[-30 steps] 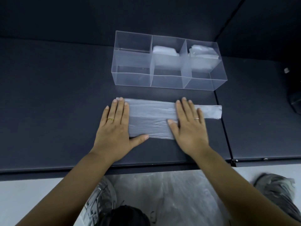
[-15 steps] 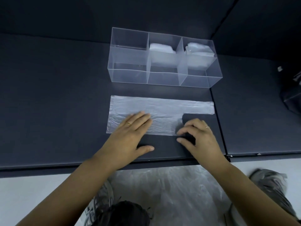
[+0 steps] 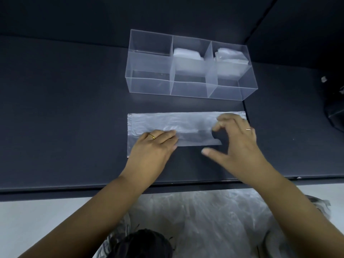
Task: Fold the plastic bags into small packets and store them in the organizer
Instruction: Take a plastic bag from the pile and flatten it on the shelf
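Thin plastic bag (image 3: 186,121) lies flat on the counter (image 3: 65,118), just in front of the organizer (image 3: 149,86).
It looks light, limp and slippery, likely to slide unless pinned. My left hand (image 3: 154,146) presses flat on its near-left part, fingers straight. My right hand (image 3: 236,144) curls over the right end, too blurred to tell if it pinches the film. Best taken by an edge.

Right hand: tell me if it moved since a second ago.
Yes. The right hand shifted rightward: from level with the organizer's right divider to level with its right compartment.
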